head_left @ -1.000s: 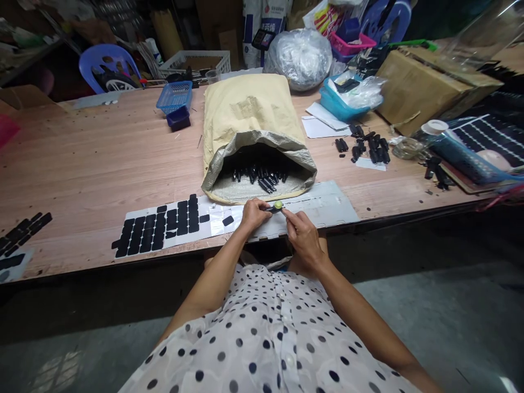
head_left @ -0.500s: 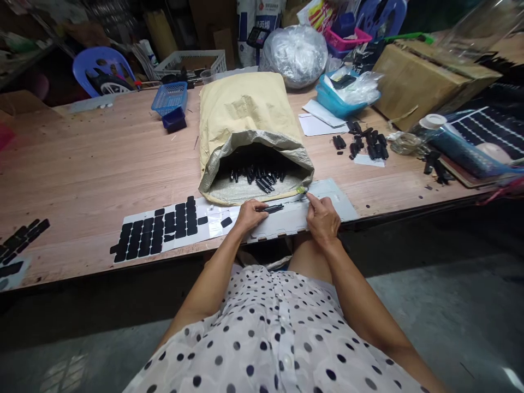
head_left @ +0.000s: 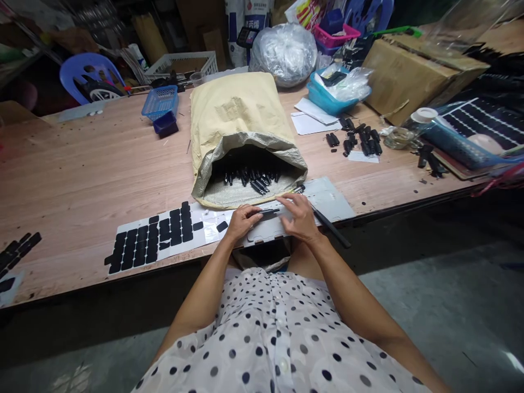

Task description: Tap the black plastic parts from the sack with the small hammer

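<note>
In the head view, my left hand (head_left: pixel 241 222) pinches a slim black piece (head_left: pixel 268 211) between thumb and fingers. The piece points right, over the pale board (head_left: pixel 333 202) at the table's front edge. Just right of its tip is my right hand (head_left: pixel 299 218), thumb and fingers apart. Beside that hand a dark rod (head_left: pixel 332 228) slants across the board's edge; whether the hand touches it I cannot tell. A few dark pieces (head_left: pixel 300 189) lie behind my right fingers. Beyond both hands, the open cream sack (head_left: pixel 235 112) holds several black pieces (head_left: pixel 257 183) at its mouth.
Left of my hands, a white sheet (head_left: pixel 161 256) carries rows of black stickers (head_left: pixel 141 240). Blue baskets (head_left: pixel 160 102) stand behind. To the right are loose black parts (head_left: pixel 370 142), a teal basket (head_left: pixel 333 101), a cardboard box (head_left: pixel 403 76) and a plastic bottle (head_left: pixel 423 115).
My right hand has moved left toward the black piece, and its fingers have spread. The dark rod now shows beside it. The yellow-green item at its fingertip is no longer visible.
</note>
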